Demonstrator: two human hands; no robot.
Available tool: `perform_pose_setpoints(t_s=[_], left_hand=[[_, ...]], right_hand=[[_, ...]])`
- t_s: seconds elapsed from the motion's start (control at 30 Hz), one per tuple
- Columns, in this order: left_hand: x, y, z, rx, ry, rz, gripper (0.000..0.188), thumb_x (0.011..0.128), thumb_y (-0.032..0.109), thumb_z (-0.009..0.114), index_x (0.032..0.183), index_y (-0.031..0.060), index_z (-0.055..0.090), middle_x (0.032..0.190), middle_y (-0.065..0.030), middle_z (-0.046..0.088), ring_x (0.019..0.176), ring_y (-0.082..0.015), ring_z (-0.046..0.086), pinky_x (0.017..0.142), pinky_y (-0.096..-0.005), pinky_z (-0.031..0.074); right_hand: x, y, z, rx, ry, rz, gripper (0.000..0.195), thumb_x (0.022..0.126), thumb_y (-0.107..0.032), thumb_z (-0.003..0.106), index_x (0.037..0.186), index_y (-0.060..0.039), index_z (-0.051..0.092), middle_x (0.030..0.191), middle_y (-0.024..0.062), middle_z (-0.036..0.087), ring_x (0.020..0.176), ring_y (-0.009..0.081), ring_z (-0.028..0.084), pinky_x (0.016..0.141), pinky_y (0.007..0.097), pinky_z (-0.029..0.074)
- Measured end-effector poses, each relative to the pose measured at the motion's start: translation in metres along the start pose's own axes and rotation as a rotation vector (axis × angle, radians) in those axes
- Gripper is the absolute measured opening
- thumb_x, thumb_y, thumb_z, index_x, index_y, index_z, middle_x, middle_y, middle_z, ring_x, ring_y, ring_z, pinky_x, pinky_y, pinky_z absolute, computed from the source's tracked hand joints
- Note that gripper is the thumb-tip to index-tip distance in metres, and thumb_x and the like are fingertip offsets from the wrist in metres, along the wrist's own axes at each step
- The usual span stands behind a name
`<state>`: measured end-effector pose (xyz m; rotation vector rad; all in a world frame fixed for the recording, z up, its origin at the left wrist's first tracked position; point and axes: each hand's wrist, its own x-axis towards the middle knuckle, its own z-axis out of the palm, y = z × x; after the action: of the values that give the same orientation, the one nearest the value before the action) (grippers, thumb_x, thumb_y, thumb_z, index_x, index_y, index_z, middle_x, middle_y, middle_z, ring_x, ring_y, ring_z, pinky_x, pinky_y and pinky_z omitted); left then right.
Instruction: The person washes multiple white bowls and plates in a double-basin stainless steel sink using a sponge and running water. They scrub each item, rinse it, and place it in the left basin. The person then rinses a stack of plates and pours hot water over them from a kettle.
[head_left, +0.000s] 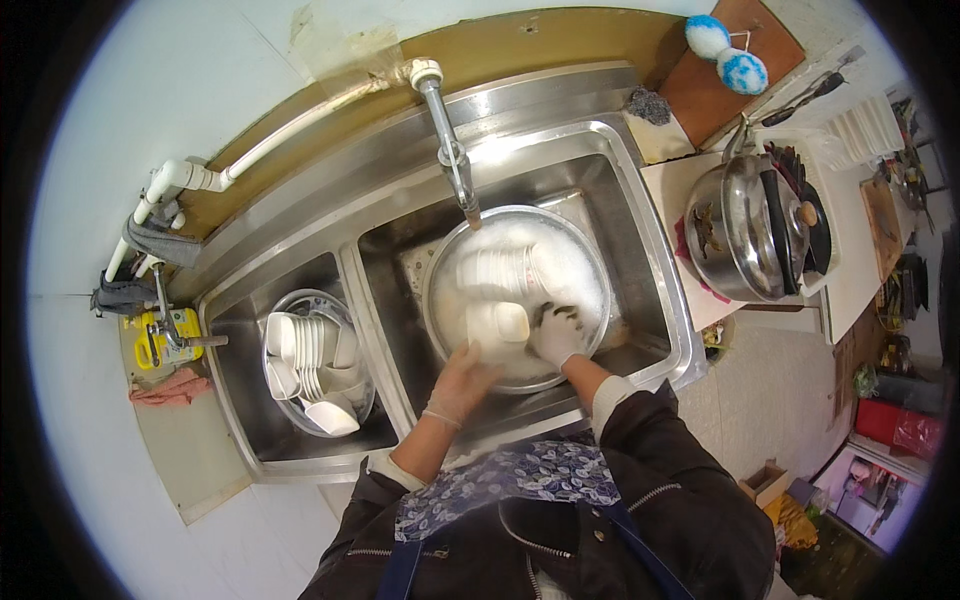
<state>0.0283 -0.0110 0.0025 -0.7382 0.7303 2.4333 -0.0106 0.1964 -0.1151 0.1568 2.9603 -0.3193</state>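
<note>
A round metal basin (606, 319) of cloudy, foamy water sits in the right sink bowl. White dishes (495, 271) stand in a row in it, with a small squarish white bowl (513, 322) nearer me. My left hand (459, 384), in a thin clear glove, is at the basin's near side, fingertips by the white dishes; motion blur hides whether it grips one. My right hand (556, 337), in a whitish glove, is right of the small bowl, its fingers closed around a dark scrubber (559, 310). Above the basin's far side hangs the faucet (453, 154).
In the left sink bowl, a metal basin (369, 390) holds white dishes and spoons. A second faucet (169, 322), yellow jug (187, 330) and pink cloth (171, 388) are at left. A lidded steel pot (712, 240) stands on the right counter; steel wool (649, 106) lies by the sink corner.
</note>
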Motion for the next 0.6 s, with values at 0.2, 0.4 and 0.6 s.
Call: perform_pose_setpoints(t_s=[0.2,0.4,0.6], left_hand=[[0.001,0.002,-0.006,0.340,0.078,0.103,0.039,0.104,0.024,0.064,0.136,0.0024,0.057,0.131,-0.0100,0.063,0.115,-0.0251,0.063,0.096,-0.0404,0.054],[-0.004,0.011,0.011,0.535,0.194,0.093,0.032,0.104,0.016,0.060,0.130,-0.0022,0.060,0.117,-0.0097,0.067,0.100,-0.0162,0.064,0.091,-0.0328,0.054],[0.011,-0.003,-0.002,0.732,0.183,0.227,0.031,0.100,0.013,0.060,0.125,-0.0033,0.065,0.109,-0.0070,0.070,0.090,-0.0137,0.064,0.083,-0.0302,0.053]], right_hand=[[-0.012,0.028,0.076,0.009,-0.384,-0.063,0.037,0.094,-0.025,0.057,0.122,-0.0084,0.074,0.117,0.0192,0.075,0.113,0.0337,0.070,0.105,0.0509,0.047],[0.033,0.025,-0.032,0.977,-0.594,0.393,0.038,0.085,0.003,0.064,0.121,-0.0068,0.073,0.112,0.0119,0.075,0.104,0.0228,0.071,0.091,0.0331,0.055],[-0.018,-0.044,-0.150,1.159,-0.079,-0.427,0.033,0.091,-0.014,0.073,0.123,-0.0083,0.072,0.118,0.0135,0.072,0.120,0.0262,0.064,0.104,0.0414,0.049]])
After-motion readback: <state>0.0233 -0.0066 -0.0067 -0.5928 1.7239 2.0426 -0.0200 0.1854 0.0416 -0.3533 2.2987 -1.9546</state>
